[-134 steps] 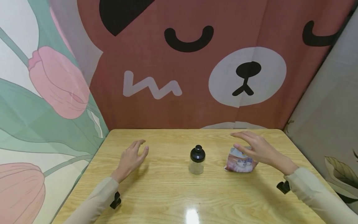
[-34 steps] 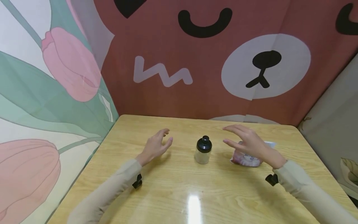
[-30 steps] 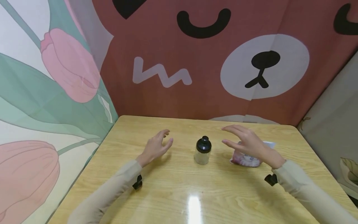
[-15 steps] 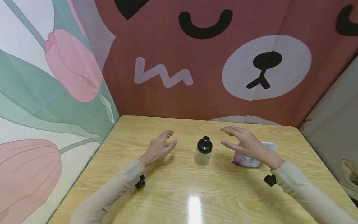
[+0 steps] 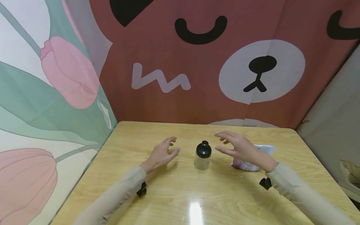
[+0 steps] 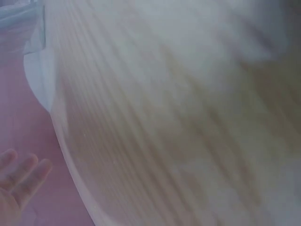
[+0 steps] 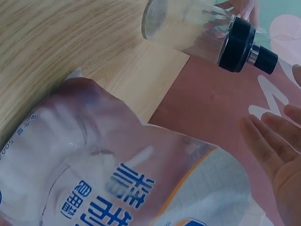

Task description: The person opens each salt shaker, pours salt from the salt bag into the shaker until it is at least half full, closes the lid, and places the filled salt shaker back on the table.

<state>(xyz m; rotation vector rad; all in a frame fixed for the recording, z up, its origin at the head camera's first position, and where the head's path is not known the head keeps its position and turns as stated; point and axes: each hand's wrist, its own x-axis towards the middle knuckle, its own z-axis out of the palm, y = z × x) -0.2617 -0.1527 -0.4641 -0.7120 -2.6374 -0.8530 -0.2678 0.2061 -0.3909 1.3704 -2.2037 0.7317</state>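
The two hands hang over the table, one on either side of the bottle, fingers softly bent, thumbs held away from them, and neither holding anything. The left hand [image 5: 161,154] is apart from the bottle; the right hand [image 5: 237,148] is nearer, its thumb and fingertips just beside the black cap without visible contact. Matte beige sleeves [image 5: 303,193] end in gathered cuffs, a small black device [image 5: 142,189] under each wrist. Between the hands the bottle [image 5: 202,161] stands upright on the table, a short clear cylinder with smooth walls, topped by a glossy, rounded cap [image 5: 203,151] with a narrow knob. Below and behind the right hand, which hides part of it, lies the bag [image 7: 108,141], made of shiny, crumpled film in mauve and pale grey, with blue characters and a thin orange band. The table [image 5: 174,200] has yellowish wood grain, rounded far corners and a polish that throws back a white streak of light. Beyond it hangs a creased reddish-brown cloth [image 5: 157,106] with a bear's face; flowered cloth [image 5: 70,72] covers the left side. Compared with four and a half seconds ago, both hands have moved in towards the bottle, the left by more; the bottle remains upright and the bag remains to its right.
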